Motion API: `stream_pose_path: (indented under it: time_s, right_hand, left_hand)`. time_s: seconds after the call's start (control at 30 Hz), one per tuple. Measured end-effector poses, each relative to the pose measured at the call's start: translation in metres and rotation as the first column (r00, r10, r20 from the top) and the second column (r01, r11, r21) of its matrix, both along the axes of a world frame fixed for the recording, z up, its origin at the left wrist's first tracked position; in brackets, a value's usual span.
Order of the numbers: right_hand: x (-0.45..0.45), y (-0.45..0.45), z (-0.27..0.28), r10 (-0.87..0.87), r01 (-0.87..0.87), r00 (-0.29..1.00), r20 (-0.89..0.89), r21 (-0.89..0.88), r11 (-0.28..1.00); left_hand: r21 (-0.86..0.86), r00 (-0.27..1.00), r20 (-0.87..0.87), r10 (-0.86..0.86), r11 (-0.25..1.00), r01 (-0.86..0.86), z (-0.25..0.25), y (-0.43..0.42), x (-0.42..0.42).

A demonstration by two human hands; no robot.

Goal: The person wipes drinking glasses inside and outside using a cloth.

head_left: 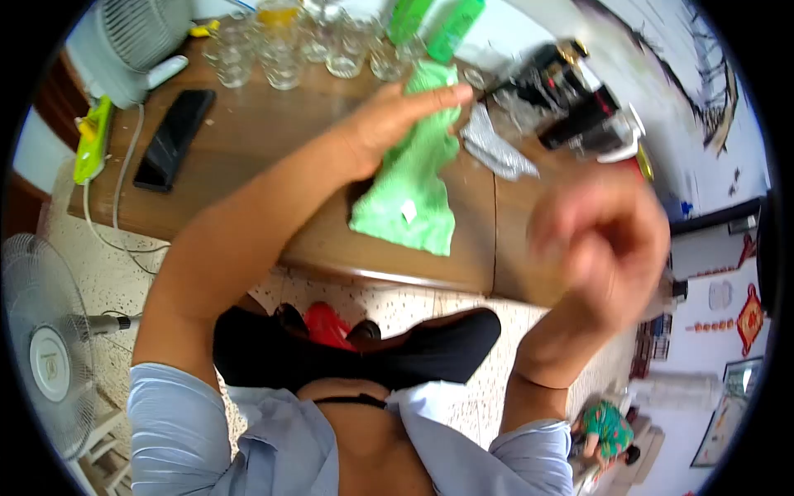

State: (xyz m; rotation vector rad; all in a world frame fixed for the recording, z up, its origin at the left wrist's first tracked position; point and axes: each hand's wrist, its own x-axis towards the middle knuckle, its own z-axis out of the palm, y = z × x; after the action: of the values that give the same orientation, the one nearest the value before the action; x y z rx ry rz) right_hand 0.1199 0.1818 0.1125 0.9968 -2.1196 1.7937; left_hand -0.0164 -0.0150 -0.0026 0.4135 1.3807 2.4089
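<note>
My left hand (pixel 397 120) is closed around the upper part of a light green cloth (pixel 413 198), thumb and fingers on its sides. The cloth hangs down toward the table's front edge, with a small white tag on it. Whether something is wrapped inside the cloth cannot be seen. My right hand (pixel 608 240) is raised over the right side of the table, apart from the cloth. Its fingers look curled but are smeared by motion. Behind the cloth stand several clear drinking glasses (pixel 343 58). A crumpled silvery wrapper (pixel 496 145) lies right of the cloth.
On the wooden table (pixel 248 132) are a black phone (pixel 174 139), a green power strip (pixel 93 140), green bottles (pixel 453 31) and dark boxed items (pixel 575 116). A white fan (pixel 50 360) stands at left. Another person (pixel 605 430) is in the background at lower right.
</note>
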Motion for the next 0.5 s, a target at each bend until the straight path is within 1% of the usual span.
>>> stream_pose_path:
  time_s: [0.03, 0.07, 0.1, 0.13, 0.17, 0.2, 0.23, 0.27, 0.3, 0.37, 0.4, 0.5]
  right_hand:
    - [0.015, 0.007, -0.007, 0.258, -0.264, 0.964, 0.06, 0.131, 0.956]
    - [0.03, 0.013, -0.015, 0.477, -0.504, 0.864, 0.162, 0.246, 0.828]
    - [0.056, 0.012, -0.027, 0.474, -0.579, 0.814, 0.336, 0.403, 0.709]
    - [0.076, 0.016, -0.057, 0.403, -0.617, 0.781, 0.476, 0.492, 0.614]
    - [0.097, 0.024, -0.102, 0.221, -0.598, 0.758, 0.614, 0.518, 0.612]
    - [0.118, 0.035, -0.145, -0.028, -0.499, 0.783, 0.621, 0.655, 0.567]
    - [0.148, 0.056, -0.195, -0.154, -0.271, 0.913, 0.377, 0.846, 0.46]
    - [0.168, 0.065, -0.231, -0.362, -0.168, 0.9, 0.242, 0.96, 0.223]
    - [0.19, 0.083, -0.27, -0.444, 0.014, 0.894, 0.059, 0.987, 0.158]
    - [0.218, 0.088, -0.29, -0.535, 0.137, 0.844, -0.039, 0.98, 0.143]
    - [0.225, 0.095, -0.305, -0.534, 0.191, 0.842, -0.079, 0.969, 0.159]
    - [0.24, 0.103, -0.336, -0.536, 0.322, 0.829, -0.161, 0.92, 0.223]
  left_hand:
    - [-0.034, 0.999, -0.032, -0.01, 0.999, 0.009, -0.001, -0.001, -0.002]
    - [-0.054, 0.997, -0.047, -0.057, 0.997, 0.054, -0.003, -0.002, -0.002]
    - [-0.07, 0.998, -0.061, -0.022, 0.997, 0.018, -0.007, 0.002, 0.0]
    - [-0.063, 0.994, -0.101, -0.044, 0.997, 0.038, -0.009, 0.003, 0.0]
    - [-0.057, 0.987, -0.146, -0.064, 0.997, 0.057, -0.012, 0.003, -0.002]
    - [-0.089, 0.987, -0.144, -0.068, 0.994, 0.056, -0.015, 0.005, -0.005]
    - [-0.012, 0.981, 0.023, -0.193, 0.981, 0.193, -0.01, 0.002, -0.003]
    - [0.013, 0.987, 0.007, -0.159, 0.987, 0.159, -0.006, 0.005, 0.0]
    - [0.037, 0.992, -0.009, -0.124, 0.992, 0.125, -0.004, 0.009, 0.003]
    - [-0.034, 0.994, -0.082, -0.072, 0.997, 0.069, -0.003, 0.012, 0.007]
    - [-0.031, 0.987, -0.124, -0.101, 0.995, 0.098, -0.002, 0.013, 0.004]
    - [-0.058, 0.987, -0.162, 0.0, 0.998, -0.01, -0.009, 0.012, 0.004]
